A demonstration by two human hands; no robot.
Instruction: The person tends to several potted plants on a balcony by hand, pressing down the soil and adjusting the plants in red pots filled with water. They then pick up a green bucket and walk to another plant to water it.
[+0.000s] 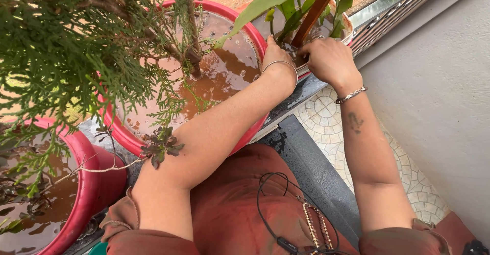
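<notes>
Your left hand [275,56] and right hand [329,58] are clenched at the near rim of the small leafy pot [347,28], at one o'clock on the ledge [301,89]; tug sideways and it may tip, slopping muddy water from the brim-full red pot [250,30] beside it.

Fingertips of both hands hidden among the leaves of the small pot [348,26].

likely home balcony: potted plants [102,56]
</notes>
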